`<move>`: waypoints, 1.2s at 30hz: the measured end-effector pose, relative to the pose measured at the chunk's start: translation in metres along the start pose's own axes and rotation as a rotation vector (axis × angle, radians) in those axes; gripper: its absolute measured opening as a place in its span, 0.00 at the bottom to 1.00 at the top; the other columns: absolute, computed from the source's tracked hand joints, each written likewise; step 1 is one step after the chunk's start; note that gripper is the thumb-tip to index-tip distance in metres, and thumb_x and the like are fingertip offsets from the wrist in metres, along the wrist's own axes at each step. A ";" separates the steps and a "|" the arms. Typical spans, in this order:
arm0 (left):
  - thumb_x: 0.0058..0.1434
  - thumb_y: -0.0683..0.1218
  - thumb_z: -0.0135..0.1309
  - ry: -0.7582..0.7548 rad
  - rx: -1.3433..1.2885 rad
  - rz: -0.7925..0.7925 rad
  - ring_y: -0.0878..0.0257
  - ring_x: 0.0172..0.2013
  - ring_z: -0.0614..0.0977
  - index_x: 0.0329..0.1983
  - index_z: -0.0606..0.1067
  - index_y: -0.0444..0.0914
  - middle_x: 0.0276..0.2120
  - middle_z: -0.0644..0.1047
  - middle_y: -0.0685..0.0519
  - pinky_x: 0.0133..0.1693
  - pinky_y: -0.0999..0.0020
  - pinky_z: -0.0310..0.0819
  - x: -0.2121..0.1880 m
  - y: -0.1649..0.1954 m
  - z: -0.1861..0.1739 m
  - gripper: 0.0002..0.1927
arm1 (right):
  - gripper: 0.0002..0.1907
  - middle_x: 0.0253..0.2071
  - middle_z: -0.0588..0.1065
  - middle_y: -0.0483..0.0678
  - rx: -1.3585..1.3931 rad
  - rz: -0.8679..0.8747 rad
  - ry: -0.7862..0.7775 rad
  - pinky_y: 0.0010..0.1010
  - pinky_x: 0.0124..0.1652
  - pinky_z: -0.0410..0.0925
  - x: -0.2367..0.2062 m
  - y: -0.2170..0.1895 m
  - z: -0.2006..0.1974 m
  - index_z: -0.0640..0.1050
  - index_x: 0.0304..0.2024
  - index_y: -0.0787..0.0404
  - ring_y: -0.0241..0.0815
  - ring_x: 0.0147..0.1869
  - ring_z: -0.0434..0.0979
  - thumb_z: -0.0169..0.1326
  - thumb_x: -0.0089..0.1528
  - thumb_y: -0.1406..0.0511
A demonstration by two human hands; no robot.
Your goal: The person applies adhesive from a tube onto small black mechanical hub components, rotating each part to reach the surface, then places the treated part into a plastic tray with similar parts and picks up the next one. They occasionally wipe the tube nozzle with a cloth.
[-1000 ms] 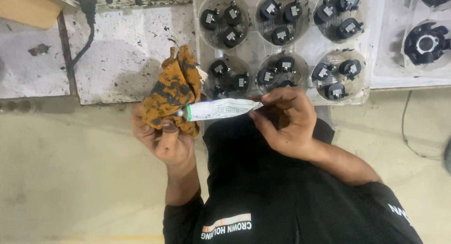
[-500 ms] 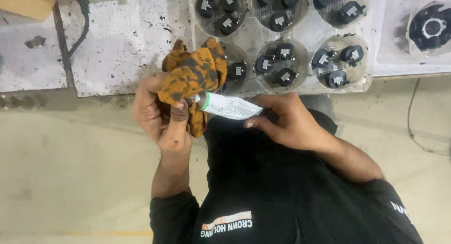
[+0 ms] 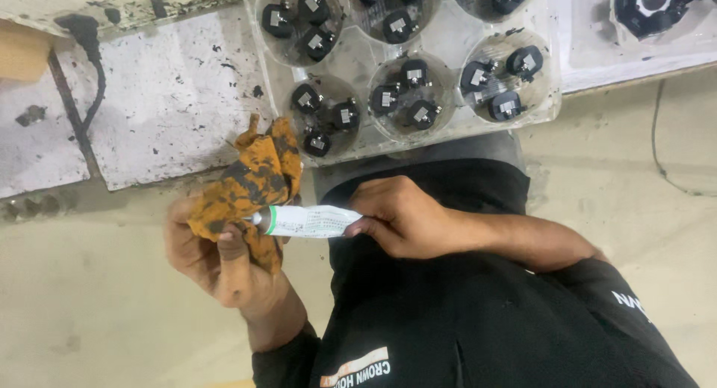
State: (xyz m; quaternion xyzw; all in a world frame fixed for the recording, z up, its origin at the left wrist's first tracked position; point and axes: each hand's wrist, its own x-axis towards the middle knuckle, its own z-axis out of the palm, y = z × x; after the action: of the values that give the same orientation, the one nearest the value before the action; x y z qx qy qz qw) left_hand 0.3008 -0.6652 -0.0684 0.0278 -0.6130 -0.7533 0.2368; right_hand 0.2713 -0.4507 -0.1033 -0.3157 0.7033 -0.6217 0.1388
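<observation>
Nearest the camera, over a black shirt (image 3: 478, 321), the left hand (image 3: 216, 257) is cupped around a crumpled orange rag (image 3: 250, 186) stained with dark smears, the thumb pressing the cloth into the palm so it stays bunched as a pad. The right hand (image 3: 407, 218) grips the flat end of a small white tube (image 3: 306, 221) with a green band, pinching it between fingers and thumb and holding it level so its nozzle meets the rag just beside the left thumb; the tube bridges the two hands. Beyond them, on the grimy, paint-flecked table (image 3: 164, 97), a clear plastic tray (image 3: 448, 52) holds small black parts (image 3: 407, 93) grouped in round wells, which keep them sorted and within reach. At the far right sits a larger black round part (image 3: 653, 3) in a white tray.
</observation>
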 end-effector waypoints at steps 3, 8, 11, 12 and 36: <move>0.74 0.49 0.63 -0.011 0.030 -0.008 0.66 0.37 0.75 0.52 0.69 0.29 0.39 0.75 0.48 0.42 0.77 0.70 -0.002 -0.002 -0.004 0.20 | 0.03 0.35 0.77 0.55 0.022 -0.049 -0.012 0.43 0.41 0.71 -0.001 0.007 0.002 0.79 0.37 0.66 0.57 0.42 0.78 0.58 0.64 0.70; 0.76 0.48 0.62 -0.040 -0.014 -0.049 0.66 0.37 0.75 0.53 0.68 0.29 0.40 0.75 0.48 0.40 0.78 0.71 -0.005 -0.007 -0.003 0.20 | 0.09 0.29 0.74 0.55 0.057 0.011 -0.009 0.43 0.39 0.70 -0.005 0.016 0.004 0.76 0.33 0.68 0.53 0.36 0.76 0.53 0.68 0.70; 0.76 0.49 0.60 -0.011 -0.059 -0.079 0.66 0.37 0.76 0.56 0.66 0.30 0.40 0.74 0.49 0.39 0.77 0.72 -0.005 -0.012 0.000 0.20 | 0.10 0.30 0.75 0.53 0.139 -0.047 0.089 0.39 0.38 0.71 -0.007 0.017 0.008 0.77 0.33 0.67 0.49 0.34 0.77 0.52 0.68 0.69; 0.76 0.49 0.59 -0.007 -0.066 -0.086 0.66 0.36 0.76 0.57 0.66 0.30 0.40 0.74 0.49 0.38 0.77 0.72 -0.005 -0.013 0.001 0.20 | 0.10 0.31 0.77 0.53 0.176 -0.074 0.124 0.37 0.37 0.72 -0.007 0.017 0.009 0.78 0.34 0.67 0.47 0.34 0.78 0.51 0.68 0.69; 0.77 0.47 0.55 -0.101 0.003 -0.130 0.69 0.43 0.75 0.56 0.69 0.31 0.43 0.75 0.52 0.50 0.79 0.70 -0.002 -0.042 -0.011 0.16 | 0.10 0.33 0.80 0.51 0.212 0.274 -0.103 0.29 0.39 0.72 -0.009 0.032 0.018 0.84 0.39 0.65 0.39 0.37 0.82 0.52 0.69 0.68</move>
State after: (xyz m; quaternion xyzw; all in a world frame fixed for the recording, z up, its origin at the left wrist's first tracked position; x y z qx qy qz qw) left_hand 0.2928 -0.6682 -0.1109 0.0296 -0.6221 -0.7667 0.1561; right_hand 0.2798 -0.4582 -0.1388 -0.2317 0.6622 -0.6507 0.2906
